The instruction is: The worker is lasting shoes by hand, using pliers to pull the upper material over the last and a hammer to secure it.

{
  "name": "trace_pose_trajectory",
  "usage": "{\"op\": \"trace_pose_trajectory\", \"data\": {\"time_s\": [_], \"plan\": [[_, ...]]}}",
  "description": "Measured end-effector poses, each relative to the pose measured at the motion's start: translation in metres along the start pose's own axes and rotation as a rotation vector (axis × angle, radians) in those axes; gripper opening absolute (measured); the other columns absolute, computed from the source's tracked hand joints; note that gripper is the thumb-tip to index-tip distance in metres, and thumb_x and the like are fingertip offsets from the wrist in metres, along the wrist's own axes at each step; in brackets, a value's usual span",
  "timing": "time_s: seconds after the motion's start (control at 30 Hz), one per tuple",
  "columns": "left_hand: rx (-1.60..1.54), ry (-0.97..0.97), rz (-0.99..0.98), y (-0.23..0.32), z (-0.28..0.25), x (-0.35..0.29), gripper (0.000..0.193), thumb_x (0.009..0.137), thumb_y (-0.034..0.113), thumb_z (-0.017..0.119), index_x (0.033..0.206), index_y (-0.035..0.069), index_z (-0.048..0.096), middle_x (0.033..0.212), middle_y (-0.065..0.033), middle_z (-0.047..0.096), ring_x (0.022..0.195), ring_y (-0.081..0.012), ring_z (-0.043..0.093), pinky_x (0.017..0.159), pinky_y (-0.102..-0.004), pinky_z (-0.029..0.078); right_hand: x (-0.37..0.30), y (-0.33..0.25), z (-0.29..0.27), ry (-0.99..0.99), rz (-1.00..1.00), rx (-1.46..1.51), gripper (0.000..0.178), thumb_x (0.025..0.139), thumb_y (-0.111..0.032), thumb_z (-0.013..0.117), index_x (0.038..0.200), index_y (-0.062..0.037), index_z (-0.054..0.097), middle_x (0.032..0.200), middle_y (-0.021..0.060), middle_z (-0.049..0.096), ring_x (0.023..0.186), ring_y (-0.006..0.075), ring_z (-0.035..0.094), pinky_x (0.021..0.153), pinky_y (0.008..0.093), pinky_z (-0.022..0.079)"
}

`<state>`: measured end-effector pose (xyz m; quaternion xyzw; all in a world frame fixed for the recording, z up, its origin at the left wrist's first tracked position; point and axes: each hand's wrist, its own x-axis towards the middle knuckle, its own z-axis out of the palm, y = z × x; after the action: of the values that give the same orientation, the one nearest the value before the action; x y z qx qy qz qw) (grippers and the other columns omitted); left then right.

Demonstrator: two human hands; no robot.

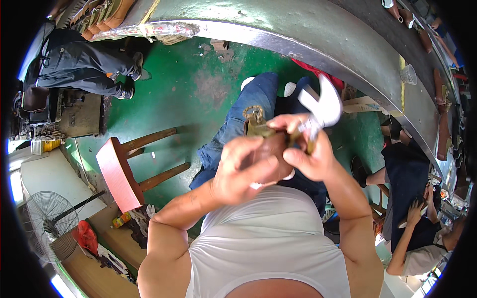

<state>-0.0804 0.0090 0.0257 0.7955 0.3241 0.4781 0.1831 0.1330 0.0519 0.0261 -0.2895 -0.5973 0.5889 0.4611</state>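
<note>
My left hand [241,166] is closed round a brown leather shoe [271,149] held above my lap. A worn olive-coloured block, probably a shoe last, [258,130] sticks out of its far end, with a rusty chain-like piece [255,113] on top. My right hand [315,154] is at the shoe's right side, gripping a hammer [325,107]. The hammer's bright metal head points up and away from me, smeared by motion and glare. Right-hand fingertips overlap the shoe's edge; the hammer's handle is mostly hidden by the hand.
A long metal-edged bench [278,39] curves across the far side. To the left stand a red-topped wooden stool [118,171] and a fan [49,228]. Shoes [109,15] lie at the far left. One person [84,67] stands there; another [412,208] works at right.
</note>
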Motion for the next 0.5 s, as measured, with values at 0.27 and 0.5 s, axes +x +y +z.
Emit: {"op": "trace_pose_trajectory", "data": {"time_s": [0.27,0.5], "plan": [[-0.384,-0.015,-0.693,-0.057,0.035,-0.025,0.055,0.092,0.012,0.07,0.14,-0.002,0.048,0.127,-0.0198,0.063,0.117,-0.0286,0.063,0.099,-0.0391,0.049,-0.007,0.024,-0.02,0.249,0.298,-0.215,0.057,0.087,-0.04,0.077,0.119,0.0006,0.053,0.104,0.0109,0.067,0.093,0.0166,0.064,0.083,0.0317,0.052],[-0.259,-0.143,-0.956,-0.082,0.095,-0.025,0.039,0.105,0.031,0.048,0.102,-0.003,0.065,0.092,-0.0092,0.064,0.076,-0.014,0.056,0.068,-0.0315,0.047,-0.063,0.08,-0.028,0.467,0.718,-0.25,0.046,0.076,-0.015,0.078,0.11,0.0042,0.053,0.089,0.0121,0.067,0.071,0.0179,0.066,0.063,0.0307,0.054]]}}
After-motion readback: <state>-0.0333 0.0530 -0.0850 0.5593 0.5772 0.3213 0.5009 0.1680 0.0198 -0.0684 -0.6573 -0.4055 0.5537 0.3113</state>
